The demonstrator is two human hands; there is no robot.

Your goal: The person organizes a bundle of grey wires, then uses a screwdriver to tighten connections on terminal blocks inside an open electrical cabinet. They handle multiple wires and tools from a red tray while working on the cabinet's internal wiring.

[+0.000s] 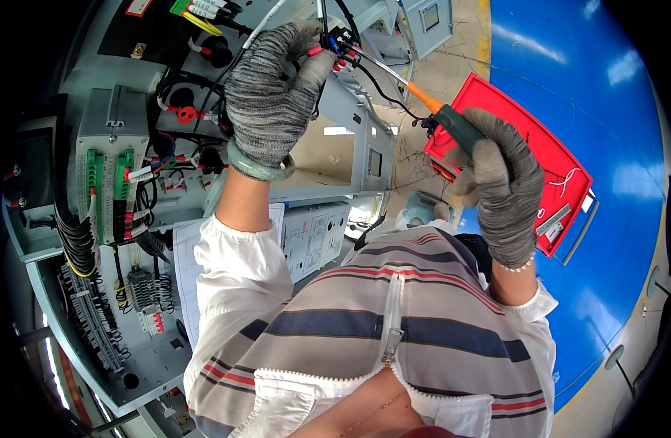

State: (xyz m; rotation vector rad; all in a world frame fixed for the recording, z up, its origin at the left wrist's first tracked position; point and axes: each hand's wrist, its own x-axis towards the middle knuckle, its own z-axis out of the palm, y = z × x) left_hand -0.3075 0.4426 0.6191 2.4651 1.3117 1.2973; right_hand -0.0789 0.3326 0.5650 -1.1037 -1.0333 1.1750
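Observation:
My right hand (500,175), in a grey knit glove, is wrapped round the green and orange handle of a screwdriver (458,125). Its metal shaft slants up and left, and the tip meets a small black terminal part (341,40) with red-sleeved wires. My left hand (277,91), gloved alike, pinches a wire with a red sleeve (315,51) right beside that part. Black and white cables (264,23) run past the left fingers. Just how the wire end sits in the terminal is too small to tell.
An open grey electrical cabinet (116,109) with green terminal strips and black wire bundles fills the left. To the right, a red tray (562,171) holds a white tie and small parts. Paper drawings (185,270) hang near my left sleeve. A blue floor (605,241) lies beyond.

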